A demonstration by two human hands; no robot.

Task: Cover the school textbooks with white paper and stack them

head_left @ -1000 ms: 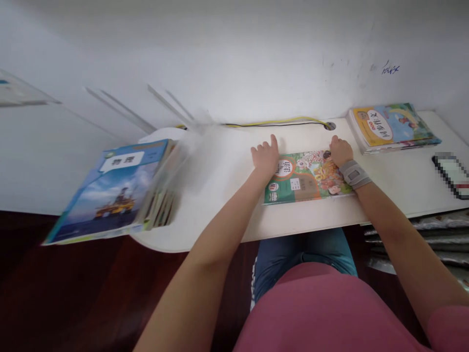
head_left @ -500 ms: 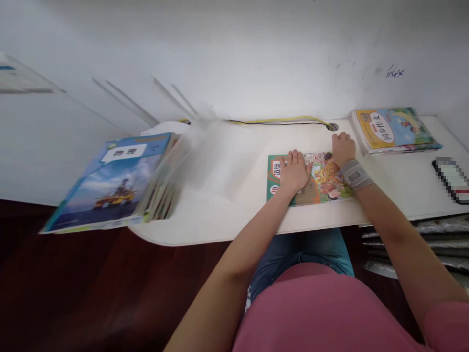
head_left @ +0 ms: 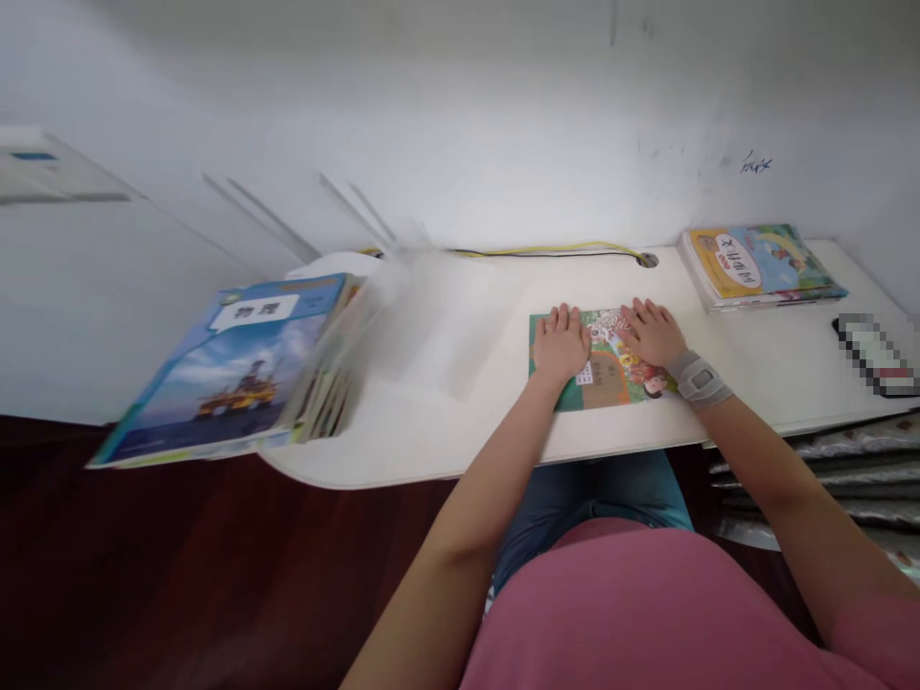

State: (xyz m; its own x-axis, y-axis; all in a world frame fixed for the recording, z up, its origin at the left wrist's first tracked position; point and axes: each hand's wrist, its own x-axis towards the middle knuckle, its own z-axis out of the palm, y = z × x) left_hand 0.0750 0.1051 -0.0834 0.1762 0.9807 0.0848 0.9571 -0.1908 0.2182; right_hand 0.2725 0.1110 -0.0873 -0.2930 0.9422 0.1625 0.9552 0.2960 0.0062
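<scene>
A textbook with a green, brown and colourful illustrated cover lies flat on the white desk in front of me. My left hand rests open on the left part of its cover, fingers pointing away from me and hiding part of the title. On the right part lies my right hand, also open, its fingers spread over the picture. A grey band is round my right wrist.
On the left stands a stack of books topped by a blue physics textbook, beside a blurred, whitish translucent sheet. Several books are piled at the back right, near a phone. Cables run along the wall to a hole.
My right hand has gone from a curled pose at the book's right edge to lying flat and spread on the cover. My left hand has slid slightly left. The view has shifted a little.
</scene>
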